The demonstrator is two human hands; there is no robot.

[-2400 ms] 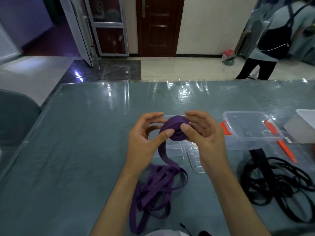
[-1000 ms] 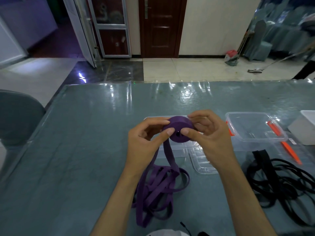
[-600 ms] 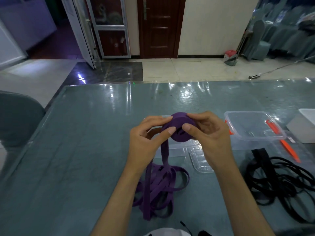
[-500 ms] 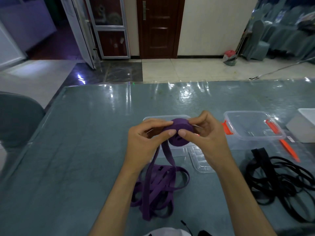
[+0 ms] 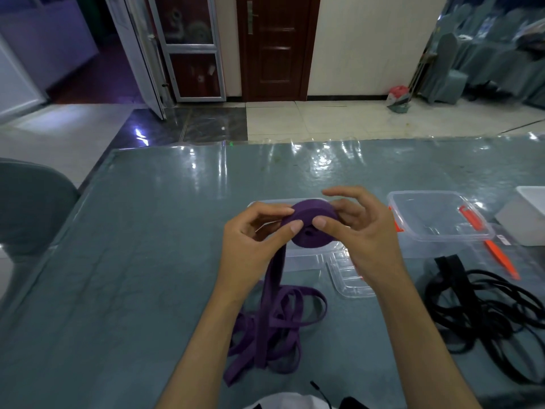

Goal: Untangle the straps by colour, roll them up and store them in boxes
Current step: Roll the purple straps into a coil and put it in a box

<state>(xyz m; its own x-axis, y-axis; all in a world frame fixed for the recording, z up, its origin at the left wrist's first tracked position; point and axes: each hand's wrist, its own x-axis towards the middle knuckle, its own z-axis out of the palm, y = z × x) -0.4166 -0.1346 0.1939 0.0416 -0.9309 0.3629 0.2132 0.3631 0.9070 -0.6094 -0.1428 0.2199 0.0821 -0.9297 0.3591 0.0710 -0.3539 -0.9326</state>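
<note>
Both grips pinch the rolled purple webbing strap (image 5: pixel 311 224): left hand (image 5: pixel 253 237) and right hand (image 5: pixel 358 231) hold it above a clear plastic box (image 5: pixel 306 259). Its loose tail drops onto the grey-green tabletop (image 5: pixel 132 261), near a tangled black strap (image 5: pixel 483 308).

Both hands up over grey-green table (image 5: pixel 132 261). Left hand (image 5: pixel 250 246) and right hand (image 5: pixel 359 234) pinch wound purple strap roll (image 5: pixel 312 228); loose purple tail piles below. Clear plastic box (image 5: pixel 439 219) to the right, tangled black straps (image 5: pixel 486 308) near it.
</note>
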